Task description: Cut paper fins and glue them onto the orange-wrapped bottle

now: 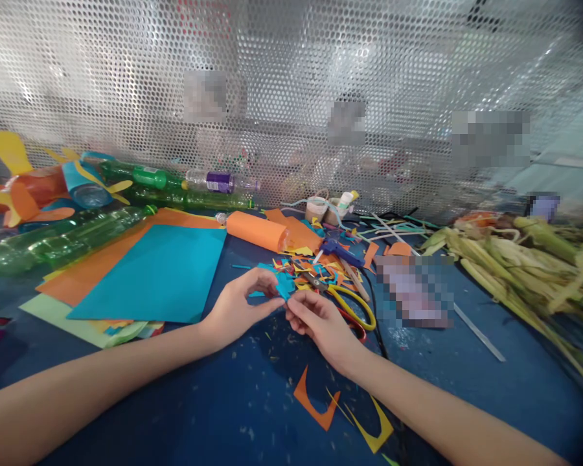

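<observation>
Over the middle of the blue table, a small blue paper piece [284,285] is pinched between my two hands. My left hand [240,307] holds its left side, thumb and fingers curved round it. At its lower right edge, the closed fingertips of my right hand [320,320] grip it. Behind them lies a pile of orange, yellow and blue paper scraps [337,272]. Scissors with yellow and red handles [352,304] rest just beyond my right hand. Orange [315,404] and yellow cut-out scraps [381,427] lie in front of my right forearm.
Blue sheets [160,272] top a paper stack at left. An orange-wrapped bottle [256,231], green bottles [87,239] and bottle planes [34,194] stand or lie behind. A blue glue gun [342,251] and its black cable are right of centre; corn husks [505,259] lie far right.
</observation>
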Demonstrator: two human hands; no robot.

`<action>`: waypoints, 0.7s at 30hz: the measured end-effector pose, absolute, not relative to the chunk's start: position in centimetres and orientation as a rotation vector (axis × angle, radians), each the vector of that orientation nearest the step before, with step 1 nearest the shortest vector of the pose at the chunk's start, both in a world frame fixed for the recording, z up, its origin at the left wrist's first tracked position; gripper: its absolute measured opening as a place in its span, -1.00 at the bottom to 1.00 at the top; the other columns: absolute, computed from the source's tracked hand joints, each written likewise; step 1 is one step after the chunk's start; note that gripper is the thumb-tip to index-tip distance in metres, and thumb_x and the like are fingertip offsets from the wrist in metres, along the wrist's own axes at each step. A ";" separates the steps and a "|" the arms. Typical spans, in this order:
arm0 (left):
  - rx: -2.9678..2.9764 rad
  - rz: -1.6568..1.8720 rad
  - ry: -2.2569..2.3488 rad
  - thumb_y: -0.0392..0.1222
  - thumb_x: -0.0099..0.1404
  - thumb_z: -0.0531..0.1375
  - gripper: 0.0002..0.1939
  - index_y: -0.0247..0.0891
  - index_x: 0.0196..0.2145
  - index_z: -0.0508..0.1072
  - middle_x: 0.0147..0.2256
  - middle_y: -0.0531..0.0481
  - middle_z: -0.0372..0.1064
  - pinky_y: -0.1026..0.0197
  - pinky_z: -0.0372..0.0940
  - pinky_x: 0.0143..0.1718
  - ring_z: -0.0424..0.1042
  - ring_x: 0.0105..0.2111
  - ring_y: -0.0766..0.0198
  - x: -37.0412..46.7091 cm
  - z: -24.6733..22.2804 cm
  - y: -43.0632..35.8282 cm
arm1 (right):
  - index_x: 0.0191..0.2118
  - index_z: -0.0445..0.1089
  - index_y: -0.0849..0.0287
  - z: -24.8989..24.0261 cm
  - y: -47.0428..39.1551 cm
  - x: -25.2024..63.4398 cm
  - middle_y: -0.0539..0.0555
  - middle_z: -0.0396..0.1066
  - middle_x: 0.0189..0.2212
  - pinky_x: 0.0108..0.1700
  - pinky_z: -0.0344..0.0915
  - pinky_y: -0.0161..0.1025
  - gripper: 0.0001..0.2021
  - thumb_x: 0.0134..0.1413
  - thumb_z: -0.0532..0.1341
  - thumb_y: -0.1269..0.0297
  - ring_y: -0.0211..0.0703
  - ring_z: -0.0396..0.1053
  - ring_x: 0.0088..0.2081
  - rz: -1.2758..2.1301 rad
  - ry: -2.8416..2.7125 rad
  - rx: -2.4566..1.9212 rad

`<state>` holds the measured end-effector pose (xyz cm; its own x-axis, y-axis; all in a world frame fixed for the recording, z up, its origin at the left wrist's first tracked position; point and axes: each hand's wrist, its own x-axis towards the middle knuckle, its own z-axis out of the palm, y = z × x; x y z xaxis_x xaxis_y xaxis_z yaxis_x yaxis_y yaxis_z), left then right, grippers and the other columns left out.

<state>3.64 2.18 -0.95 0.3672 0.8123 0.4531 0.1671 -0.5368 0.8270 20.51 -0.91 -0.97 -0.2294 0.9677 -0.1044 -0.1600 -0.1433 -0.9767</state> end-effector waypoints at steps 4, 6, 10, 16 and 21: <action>2.041 1.210 0.939 -0.21 0.16 0.19 -0.84 -0.26 -0.28 0.33 -0.36 0.03 0.33 0.22 0.36 -0.25 0.38 -0.34 0.33 3.4 -1.1 1.9 | -0.48 0.30 0.21 -0.9 -1.0 20.4 -0.05 0.31 -0.57 -0.54 0.11 -0.39 -0.72 -0.11 0.27 0.07 -0.39 0.21 -0.58 1.550 -1.159 -1.034; 2.065 1.227 0.935 -0.21 0.15 0.20 -0.80 -0.25 -0.25 0.33 -0.35 0.02 0.34 0.21 0.37 -0.25 0.38 -0.34 0.32 3.4 -1.1 1.8 | -0.48 0.30 0.21 -1.0 -0.9 20.4 -0.05 0.31 -0.58 -0.55 0.12 -0.39 -0.72 -0.11 0.27 0.08 -0.38 0.22 -0.58 1.558 -1.150 -1.022; 2.078 1.195 0.875 -0.20 0.11 0.24 -0.69 -0.24 -0.17 0.30 -0.29 -0.01 0.35 0.17 0.37 -0.20 0.40 -0.28 0.29 3.5 -1.1 1.7 | -0.49 0.32 0.21 -1.1 -0.9 20.4 -0.05 0.32 -0.60 -0.56 0.15 -0.40 -0.73 -0.10 0.26 0.08 -0.37 0.25 -0.59 1.583 -1.158 -1.015; 2.123 1.170 0.878 -0.21 0.10 0.25 -0.64 -0.22 -0.13 0.28 -0.23 -0.02 0.33 0.13 0.36 -0.16 0.39 -0.24 0.26 3.7 -1.1 1.6 | -0.49 0.33 0.22 -0.6 -1.1 20.2 -0.07 0.29 -0.64 -0.54 0.20 -0.40 -0.75 -0.06 0.23 0.11 -0.36 0.28 -0.58 1.523 -1.226 -1.039; 2.218 1.146 0.949 -0.21 0.10 0.24 -0.62 -0.21 -0.12 0.27 -0.24 -0.01 0.34 0.11 0.34 -0.17 0.37 -0.23 0.25 3.6 -0.8 1.4 | -0.47 0.35 0.21 -0.6 -1.2 20.1 -0.06 0.30 -0.57 -0.48 0.26 -0.37 -0.78 -0.07 0.24 0.13 -0.33 0.31 -0.51 1.467 -1.243 -1.042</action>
<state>3.60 1.40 -0.79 0.4132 0.7525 0.5128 0.3634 -0.6526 0.6648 20.12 -1.22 -0.58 -0.2196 0.9747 -0.0408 -0.1202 -0.0685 -0.9904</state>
